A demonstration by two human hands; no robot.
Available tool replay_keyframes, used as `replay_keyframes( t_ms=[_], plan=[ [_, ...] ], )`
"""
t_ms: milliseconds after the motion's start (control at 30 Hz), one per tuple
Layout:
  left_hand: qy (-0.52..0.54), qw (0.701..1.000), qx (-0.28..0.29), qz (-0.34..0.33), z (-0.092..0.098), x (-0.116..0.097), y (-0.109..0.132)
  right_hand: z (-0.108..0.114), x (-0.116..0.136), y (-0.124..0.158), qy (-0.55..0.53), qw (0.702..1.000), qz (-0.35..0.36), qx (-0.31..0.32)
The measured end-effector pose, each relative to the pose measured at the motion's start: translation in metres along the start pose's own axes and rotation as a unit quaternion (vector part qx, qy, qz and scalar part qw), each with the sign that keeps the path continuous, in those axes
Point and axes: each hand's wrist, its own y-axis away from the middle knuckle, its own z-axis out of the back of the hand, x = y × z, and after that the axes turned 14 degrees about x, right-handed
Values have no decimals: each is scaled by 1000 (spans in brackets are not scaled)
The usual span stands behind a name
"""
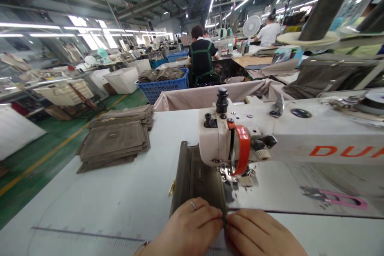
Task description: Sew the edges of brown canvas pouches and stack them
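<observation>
A dark olive-brown fabric panel (189,176) with a small label lies on the sewing table, its right edge at the presser foot (229,175) of the white sewing machine (213,140). A gold zipper pull (172,187) sticks out on its left side. My left hand (195,224), with a ring on one finger, rests on the near end, its fingertips closed on the right edge. Close beside it, my right hand (261,232) has its fingers pressed together at the same edge. The panel's near end is partly hidden under my hands.
A stack of similar brown panels (115,136) lies at the table's left. Pink-handled thread snips (342,199) rest right of the needle area. Beyond are a blue basket (165,88) of pieces, a thread cone (322,16) and a seated co-worker (201,56). A ruler scale (90,235) marks the tabletop.
</observation>
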Motion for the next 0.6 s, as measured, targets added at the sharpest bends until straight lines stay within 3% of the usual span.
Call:
replay_keyframes(
  t_ms=[67, 200, 600],
  plan=[
    [8, 1000, 18, -7, 3, 6, -3, -1, -5, -5, -4, 1000, -4, -21],
    [26, 998, 57, -1, 2, 19, -8, 5, -13, -15, -26, 999, -13, 39],
    [0, 999, 26, 37, 9, 57, -36, 7, -33, -37, -27, 991, -63, 119]
  ],
)
